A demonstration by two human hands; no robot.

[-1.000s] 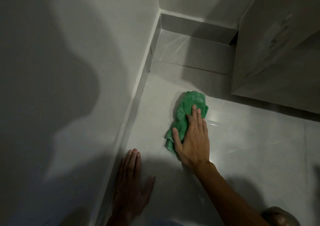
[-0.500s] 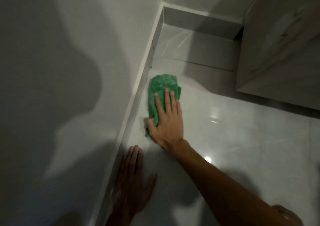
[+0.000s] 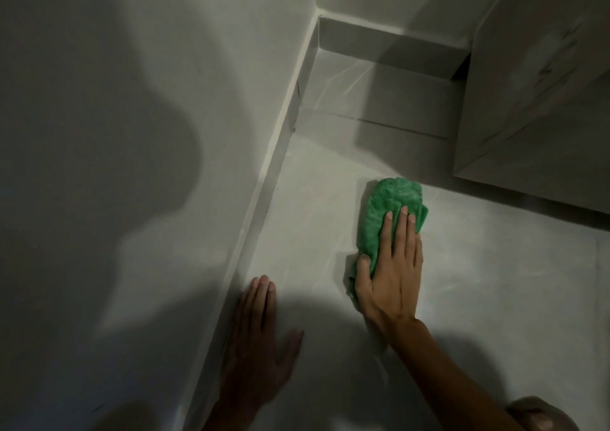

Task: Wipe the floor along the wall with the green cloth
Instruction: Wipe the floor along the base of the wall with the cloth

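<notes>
A crumpled green cloth (image 3: 389, 206) lies on the pale tiled floor (image 3: 478, 282), a hand's width out from the grey skirting (image 3: 264, 199) of the left wall (image 3: 148, 133). My right hand (image 3: 392, 275) presses flat on the cloth's near half, fingers stretched forward, thumb at its left edge. My left hand (image 3: 257, 341) rests palm down on the floor beside the skirting, in shadow, fingers spread and holding nothing.
A pale cabinet (image 3: 534, 100) stands at the right, its lower edge just beyond the cloth. The walls meet in a corner (image 3: 318, 17) ahead. My knee (image 3: 541, 414) shows at the bottom right. My shadow covers the near floor.
My right hand slid the cloth left up against the skirting, then back right and nearer, away from the wall. My left hand stayed planted.
</notes>
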